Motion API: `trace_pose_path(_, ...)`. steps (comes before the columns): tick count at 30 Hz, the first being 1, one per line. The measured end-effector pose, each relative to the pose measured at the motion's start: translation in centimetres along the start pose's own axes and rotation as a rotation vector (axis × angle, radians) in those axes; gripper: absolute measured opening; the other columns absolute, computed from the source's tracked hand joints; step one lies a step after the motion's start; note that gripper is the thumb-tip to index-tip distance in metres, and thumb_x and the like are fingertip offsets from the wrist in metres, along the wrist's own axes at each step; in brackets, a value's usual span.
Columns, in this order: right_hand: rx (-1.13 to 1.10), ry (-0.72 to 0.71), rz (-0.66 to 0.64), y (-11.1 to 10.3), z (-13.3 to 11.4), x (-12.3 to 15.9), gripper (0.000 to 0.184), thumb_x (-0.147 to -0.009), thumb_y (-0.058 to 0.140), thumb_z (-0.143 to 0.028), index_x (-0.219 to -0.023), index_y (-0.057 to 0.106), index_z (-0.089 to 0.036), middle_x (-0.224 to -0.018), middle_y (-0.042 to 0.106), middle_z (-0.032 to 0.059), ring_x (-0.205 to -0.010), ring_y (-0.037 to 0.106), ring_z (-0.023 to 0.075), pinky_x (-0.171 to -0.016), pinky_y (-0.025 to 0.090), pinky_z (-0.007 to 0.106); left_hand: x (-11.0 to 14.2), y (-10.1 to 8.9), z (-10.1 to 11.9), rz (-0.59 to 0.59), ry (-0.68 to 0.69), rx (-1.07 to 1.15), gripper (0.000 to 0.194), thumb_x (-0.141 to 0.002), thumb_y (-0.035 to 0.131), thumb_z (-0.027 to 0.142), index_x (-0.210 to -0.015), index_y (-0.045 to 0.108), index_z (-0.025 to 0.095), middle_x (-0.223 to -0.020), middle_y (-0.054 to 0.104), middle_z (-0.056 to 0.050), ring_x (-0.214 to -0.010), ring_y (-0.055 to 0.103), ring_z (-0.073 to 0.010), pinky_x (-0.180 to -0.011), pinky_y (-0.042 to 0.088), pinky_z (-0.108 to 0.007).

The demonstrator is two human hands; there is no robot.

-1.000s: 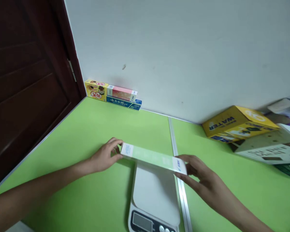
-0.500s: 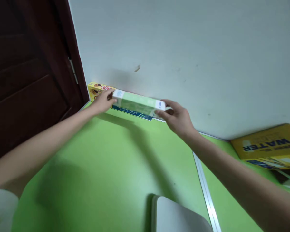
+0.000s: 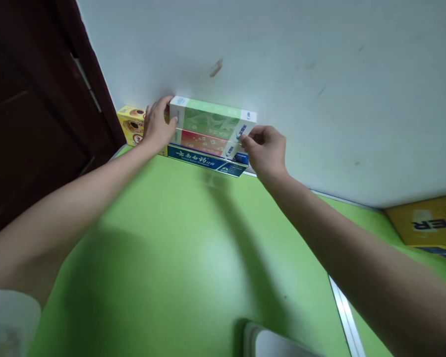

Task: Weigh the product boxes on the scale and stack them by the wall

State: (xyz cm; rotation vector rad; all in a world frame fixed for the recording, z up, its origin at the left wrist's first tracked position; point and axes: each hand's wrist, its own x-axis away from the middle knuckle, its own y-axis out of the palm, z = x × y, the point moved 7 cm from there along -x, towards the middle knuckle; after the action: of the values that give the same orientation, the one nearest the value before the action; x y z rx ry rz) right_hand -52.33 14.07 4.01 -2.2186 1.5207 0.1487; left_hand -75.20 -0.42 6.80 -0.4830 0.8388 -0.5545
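Observation:
A green-and-white toothpaste box [image 3: 211,120] lies lengthwise against the wall, on top of a red-and-white box [image 3: 204,141]. Beneath both is a dark blue toothpaste box [image 3: 206,159] on the green table. My left hand [image 3: 158,123] grips the left end of the green box, its thumb on the front corner and its fingertips partly hidden behind. At the other end, my right hand [image 3: 267,148] pinches the lower right corner between thumb and curled fingers. A yellow box [image 3: 131,125] with food pictures stands left of the stack, partly behind my left hand.
The green table [image 3: 178,248] meets a pale wall [image 3: 301,74] at the back. A dark door [image 3: 29,124] stands at left. A yellow carton [image 3: 427,220] is at right, a white rounded object [image 3: 278,344] at the front edge, and a metal strip [image 3: 345,317] crosses the table.
The green box, tilted in front of the stack before, now sits level on the red box, which has come into view. Both hands moved with it. The camera view has shifted.

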Motion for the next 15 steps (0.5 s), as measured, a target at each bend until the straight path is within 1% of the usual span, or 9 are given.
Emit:
trace_pose_path(2,0.0,0.025,0.002,-0.1,-0.1,0.0,0.016,-0.072,0.068,-0.021,-0.076,0.052,-0.022,-0.075,0.061,0.0011,-0.074,0.062,0.0182,-0.072,0.054,0.037,-0.1,-0.2,0.1,-0.008,-0.007,0.001,0.048,-0.077,0.059,0.016,-0.123,0.051,0.026,-0.124,0.057,-0.006,-0.121,0.045,-0.0265,-0.103,0.038,-0.042)
trace_pose_path(4,-0.003,0.052,0.007,-0.5,-0.7,0.4,0.014,-0.072,0.066,-0.018,-0.077,0.053,-0.021,-0.075,0.061,0.0009,-0.074,0.062,0.0177,-0.074,0.054,0.037,0.2,-0.8,0.7,0.012,-0.026,-0.023,0.051,-0.075,0.061,0.016,-0.123,0.049,0.028,-0.123,0.057,-0.006,-0.123,0.041,-0.0279,-0.104,0.037,-0.044)
trace_pose_path(6,-0.011,0.07,0.004,-1.5,-1.5,1.3,0.01,-0.073,0.063,-0.017,-0.078,0.055,-0.02,-0.076,0.062,0.0016,-0.074,0.062,0.0176,-0.076,0.054,0.039,1.1,-1.7,2.0,0.044,-0.033,-0.062,0.053,-0.074,0.06,0.015,-0.124,0.048,0.028,-0.124,0.055,-0.007,-0.125,0.038,-0.0289,-0.108,0.033,-0.046)
trace_pose_path(8,-0.014,0.095,-0.041,-2.8,-2.2,2.9,0.005,-0.074,0.06,-0.018,-0.078,0.058,-0.018,-0.075,0.062,0.0023,-0.072,0.061,0.0176,-0.076,0.053,0.04,3.0,-2.5,3.9,0.028,-0.012,-0.093,0.05,-0.075,0.057,0.013,-0.123,0.048,0.024,-0.125,0.052,-0.01,-0.127,0.035,-0.0294,-0.111,0.028,-0.047)
trace_pose_path(10,-0.002,0.123,-0.132,-4.4,-2.5,5.1,0.002,-0.075,0.059,-0.019,-0.076,0.06,-0.017,-0.071,0.063,0.0022,-0.067,0.061,0.017,-0.073,0.053,0.04,5.8,-3.1,6.3,-0.041,0.047,-0.114,0.046,-0.075,0.055,0.011,-0.12,0.051,0.02,-0.127,0.049,-0.012,-0.13,0.031,-0.0301,-0.113,0.025,-0.049)
trace_pose_path(12,0.019,0.151,-0.247,-6.0,-2.8,8.2,0.004,-0.074,0.059,-0.02,-0.076,0.061,-0.017,-0.069,0.063,0.0021,-0.064,0.061,0.0163,-0.071,0.053,0.038,9.5,-3.4,8.7,-0.145,0.121,-0.123,0.04,-0.075,0.053,0.011,-0.114,0.056,0.018,-0.127,0.048,-0.012,-0.131,0.03,-0.0301,-0.113,0.025,-0.05)
trace_pose_path(14,0.052,0.175,-0.401,-7.5,-3.3,12.0,0.009,-0.076,0.058,-0.023,-0.081,0.062,-0.017,-0.072,0.066,0.003,-0.066,0.062,0.0167,-0.071,0.054,0.037,13.8,-3.3,11.1,-0.32,0.178,-0.092,0.033,-0.075,0.052,0.01,-0.106,0.061,0.018,-0.123,0.051,-0.011,-0.128,0.035,-0.0289,-0.112,0.028,-0.051)
trace_pose_path(15,0.076,0.178,-0.499,-8.1,-3.7,14.2,0.012,-0.078,0.057,-0.025,-0.085,0.063,-0.017,-0.075,0.068,0.004,-0.069,0.064,0.0176,-0.071,0.054,0.036,16.2,-3.1,12.3,-0.442,0.191,-0.055,0.03,-0.076,0.051,0.01,-0.102,0.063,0.018,-0.119,0.054,-0.01,-0.125,0.038,-0.028,-0.111,0.031,-0.05)
